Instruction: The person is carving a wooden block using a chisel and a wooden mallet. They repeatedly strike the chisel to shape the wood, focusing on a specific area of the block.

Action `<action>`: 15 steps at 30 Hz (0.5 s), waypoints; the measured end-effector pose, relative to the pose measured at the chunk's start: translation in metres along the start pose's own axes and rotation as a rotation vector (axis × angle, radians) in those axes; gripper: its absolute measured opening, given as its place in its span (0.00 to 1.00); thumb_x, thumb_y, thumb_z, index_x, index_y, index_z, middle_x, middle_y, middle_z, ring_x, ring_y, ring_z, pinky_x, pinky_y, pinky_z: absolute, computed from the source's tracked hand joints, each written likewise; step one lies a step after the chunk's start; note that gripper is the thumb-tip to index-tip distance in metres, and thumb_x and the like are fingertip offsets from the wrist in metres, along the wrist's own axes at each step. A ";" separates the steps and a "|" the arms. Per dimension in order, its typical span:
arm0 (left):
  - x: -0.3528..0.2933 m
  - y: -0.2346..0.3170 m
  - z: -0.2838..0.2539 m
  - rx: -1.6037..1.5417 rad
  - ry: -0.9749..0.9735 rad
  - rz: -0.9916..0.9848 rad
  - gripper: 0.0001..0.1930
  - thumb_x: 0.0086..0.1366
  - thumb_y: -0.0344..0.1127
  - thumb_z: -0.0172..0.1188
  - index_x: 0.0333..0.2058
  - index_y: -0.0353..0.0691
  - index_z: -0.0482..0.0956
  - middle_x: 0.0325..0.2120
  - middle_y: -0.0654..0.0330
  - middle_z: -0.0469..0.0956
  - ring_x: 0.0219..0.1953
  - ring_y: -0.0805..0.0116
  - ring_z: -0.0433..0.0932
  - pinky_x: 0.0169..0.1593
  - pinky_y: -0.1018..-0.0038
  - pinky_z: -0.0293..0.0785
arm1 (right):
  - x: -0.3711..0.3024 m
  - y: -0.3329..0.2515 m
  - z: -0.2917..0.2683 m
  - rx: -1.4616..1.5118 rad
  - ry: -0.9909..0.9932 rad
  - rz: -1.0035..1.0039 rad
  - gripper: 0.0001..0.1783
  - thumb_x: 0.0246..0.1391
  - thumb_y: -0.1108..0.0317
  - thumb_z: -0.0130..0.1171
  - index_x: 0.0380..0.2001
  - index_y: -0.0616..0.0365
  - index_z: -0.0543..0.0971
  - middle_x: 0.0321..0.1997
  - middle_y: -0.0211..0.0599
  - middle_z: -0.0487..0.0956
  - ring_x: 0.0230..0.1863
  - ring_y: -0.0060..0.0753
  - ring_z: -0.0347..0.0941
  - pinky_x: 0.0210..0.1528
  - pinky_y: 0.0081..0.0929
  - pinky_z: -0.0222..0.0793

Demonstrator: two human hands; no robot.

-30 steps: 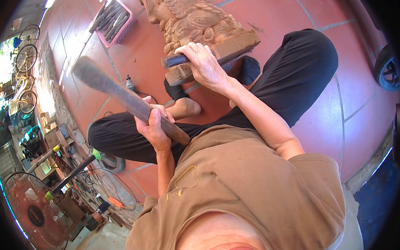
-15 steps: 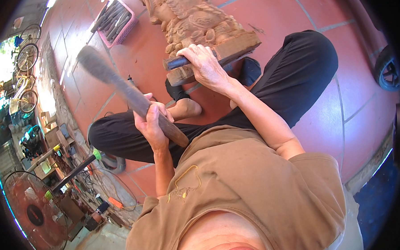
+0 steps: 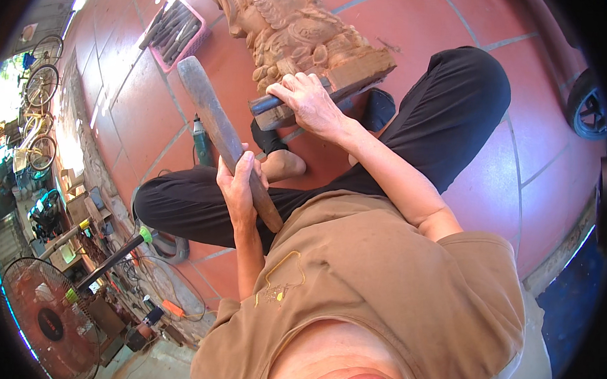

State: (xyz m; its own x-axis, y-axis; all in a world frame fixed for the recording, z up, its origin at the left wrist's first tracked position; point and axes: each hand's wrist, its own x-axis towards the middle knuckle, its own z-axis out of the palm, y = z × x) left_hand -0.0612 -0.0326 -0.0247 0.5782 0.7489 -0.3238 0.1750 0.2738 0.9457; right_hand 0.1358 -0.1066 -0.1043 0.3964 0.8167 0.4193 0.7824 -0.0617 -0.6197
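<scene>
My left hand [image 3: 238, 186] is closed round the thin end of a long wooden mallet [image 3: 212, 111]. The mallet's thick end points up and away, left of the chisel. In my right hand [image 3: 312, 105] is a chisel [image 3: 264, 104], gripped with its dark, round butt sticking out to the left. The blade side of the chisel is hidden by my fingers. Just beyond that hand lies a carved wooden figure [image 3: 290, 36] with deep relief, its flat base [image 3: 363, 71] turned towards me. My right hand rests at the base's near edge.
A pink basket [image 3: 200, 36] full of chisels stands on the tiled floor at far left. A green power tool [image 3: 200, 141] is beside my left knee. A fan [image 3: 50, 321], cords and bicycles [image 3: 42, 87] line the left side; a wheel [image 3: 587, 104] is at right.
The mallet's thick end has swung right, towards the chisel, and its blur has gone. My left hand has shifted slightly right. The green power tool now shows more. My right hand barely moved.
</scene>
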 end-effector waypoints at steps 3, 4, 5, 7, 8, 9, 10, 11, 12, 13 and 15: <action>-0.001 0.000 -0.001 0.047 -0.003 0.011 0.14 0.69 0.34 0.57 0.49 0.32 0.70 0.20 0.60 0.71 0.15 0.72 0.70 0.18 0.78 0.68 | -0.003 0.004 0.006 -0.037 -0.002 -0.076 0.27 0.44 0.84 0.54 0.50 0.52 0.75 0.42 0.38 0.73 0.47 0.46 0.70 0.49 0.39 0.62; -0.003 0.001 0.000 0.061 -0.005 0.013 0.14 0.69 0.34 0.57 0.49 0.32 0.70 0.20 0.60 0.71 0.15 0.72 0.70 0.19 0.78 0.68 | -0.003 0.002 0.005 -0.020 0.007 -0.058 0.27 0.44 0.84 0.54 0.50 0.52 0.75 0.42 0.38 0.73 0.47 0.46 0.70 0.49 0.39 0.62; -0.005 0.001 0.000 0.075 -0.007 0.015 0.14 0.69 0.33 0.57 0.49 0.32 0.70 0.20 0.60 0.71 0.15 0.72 0.70 0.19 0.78 0.68 | -0.002 0.000 0.003 -0.004 0.015 -0.039 0.27 0.44 0.84 0.54 0.51 0.52 0.75 0.42 0.39 0.73 0.47 0.46 0.69 0.49 0.39 0.62; -0.006 0.001 0.001 0.073 -0.007 0.015 0.15 0.69 0.33 0.57 0.49 0.32 0.69 0.20 0.60 0.71 0.16 0.73 0.70 0.19 0.78 0.68 | -0.002 -0.003 -0.002 0.024 0.022 -0.013 0.27 0.44 0.83 0.54 0.51 0.52 0.75 0.42 0.39 0.73 0.47 0.47 0.69 0.49 0.39 0.62; -0.007 0.000 0.001 0.072 -0.007 0.016 0.15 0.69 0.33 0.57 0.50 0.32 0.69 0.20 0.60 0.71 0.16 0.73 0.70 0.19 0.78 0.68 | -0.003 -0.003 -0.003 0.038 0.021 -0.008 0.27 0.44 0.83 0.54 0.51 0.53 0.75 0.42 0.39 0.73 0.47 0.47 0.69 0.49 0.39 0.62; -0.007 0.001 0.001 0.052 -0.013 0.012 0.16 0.68 0.32 0.58 0.50 0.31 0.69 0.21 0.60 0.71 0.16 0.73 0.70 0.20 0.78 0.68 | -0.004 -0.003 -0.004 0.052 0.019 0.000 0.27 0.44 0.83 0.54 0.51 0.53 0.75 0.42 0.39 0.73 0.47 0.47 0.69 0.49 0.39 0.62; -0.007 0.001 -0.001 0.032 -0.020 0.008 0.17 0.68 0.32 0.59 0.50 0.30 0.69 0.22 0.61 0.71 0.17 0.74 0.70 0.20 0.78 0.69 | -0.005 -0.003 -0.005 0.062 0.022 -0.010 0.27 0.45 0.83 0.54 0.51 0.53 0.75 0.42 0.39 0.73 0.47 0.47 0.69 0.49 0.39 0.62; -0.007 0.001 -0.001 0.012 -0.027 0.005 0.18 0.67 0.31 0.60 0.50 0.29 0.69 0.23 0.61 0.71 0.17 0.75 0.71 0.20 0.79 0.70 | -0.005 -0.003 -0.006 0.072 0.026 -0.019 0.27 0.46 0.83 0.54 0.51 0.53 0.75 0.42 0.39 0.74 0.47 0.47 0.69 0.49 0.39 0.62; -0.008 0.002 -0.001 0.004 -0.026 0.005 0.18 0.67 0.31 0.60 0.51 0.29 0.68 0.23 0.61 0.71 0.17 0.75 0.71 0.20 0.78 0.70 | -0.005 -0.003 -0.007 0.084 0.030 -0.029 0.26 0.46 0.82 0.53 0.51 0.53 0.75 0.41 0.39 0.74 0.47 0.47 0.70 0.49 0.39 0.62; -0.008 0.002 -0.001 -0.004 -0.026 0.006 0.18 0.66 0.30 0.60 0.51 0.29 0.68 0.23 0.61 0.71 0.18 0.74 0.71 0.20 0.78 0.70 | -0.005 -0.004 -0.007 0.098 0.032 -0.024 0.26 0.47 0.82 0.53 0.51 0.53 0.75 0.41 0.39 0.74 0.47 0.47 0.70 0.49 0.39 0.62; -0.010 0.003 0.000 -0.003 -0.019 0.019 0.19 0.66 0.30 0.60 0.52 0.28 0.68 0.23 0.61 0.72 0.18 0.74 0.71 0.21 0.78 0.70 | -0.005 -0.005 -0.009 0.127 0.036 -0.013 0.24 0.48 0.82 0.53 0.51 0.53 0.75 0.42 0.39 0.74 0.47 0.47 0.70 0.49 0.39 0.62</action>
State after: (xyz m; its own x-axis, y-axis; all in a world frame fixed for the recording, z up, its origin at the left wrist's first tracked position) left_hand -0.0663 -0.0389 -0.0184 0.5961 0.7426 -0.3053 0.1618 0.2614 0.9516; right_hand 0.1338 -0.1153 -0.0973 0.4051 0.7957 0.4502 0.7218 0.0239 -0.6917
